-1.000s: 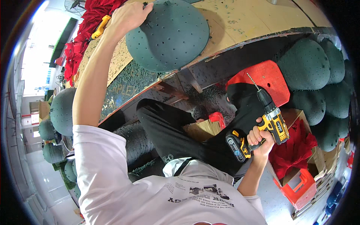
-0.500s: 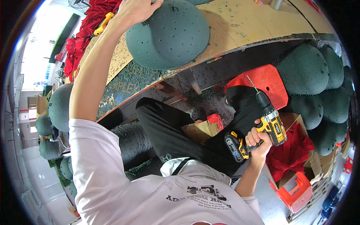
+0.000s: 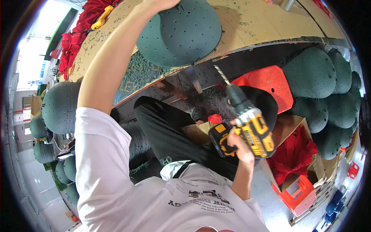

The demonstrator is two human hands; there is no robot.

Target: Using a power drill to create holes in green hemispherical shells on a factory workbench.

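Observation:
My left hand [image 3: 164, 3] reaches up to the far rim of a dark green dome [image 3: 181, 34] dotted with small holes, on the workbench; the top edge of the picture cuts off its fingers. In my right hand [image 3: 241, 147] is a yellow and black cordless drill [image 3: 254, 131], gripped by its handle. Its long bit [image 3: 221, 74] points up and to the left, below the dome and apart from it. The drill is slightly blurred.
Green shavings [image 3: 141, 73] litter the workbench [image 3: 262, 23] near its edge. Stacked green domes [image 3: 311, 73] stand at the right, beside a red stool [image 3: 266, 83] and a carton of red fabric [image 3: 293, 154]. Another yellow power tool [image 3: 102, 17] lies at the far left.
The drill has swung up and to the left in my right hand, nearer the dome. My left hand and the dome have shifted a little to the right.

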